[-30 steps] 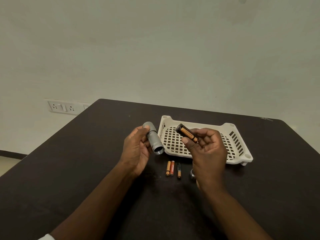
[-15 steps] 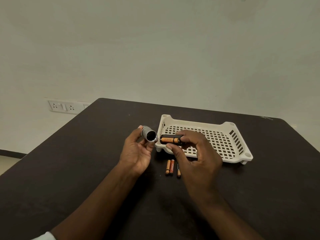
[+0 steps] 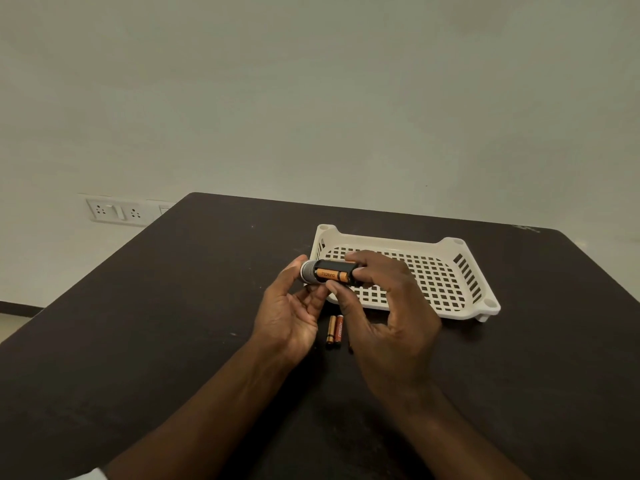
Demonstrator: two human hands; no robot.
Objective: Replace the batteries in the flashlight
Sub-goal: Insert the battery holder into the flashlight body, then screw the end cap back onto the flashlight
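Holding the grey flashlight body (image 3: 309, 271) above the table (image 3: 173, 323), the left hand (image 3: 289, 315) grips it while the right hand (image 3: 388, 318) pinches the black battery holder (image 3: 335, 273) at its mouth. One orange cell shows in the holder. The white basket (image 3: 450, 278) holds nothing visible; two loose batteries (image 3: 335, 328) lie fully visible beside it.

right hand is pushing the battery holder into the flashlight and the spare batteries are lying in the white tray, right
Not quite. In the head view the spare batteries lie on the table, in front of the tray. The right hand does hold the battery holder at the flashlight.
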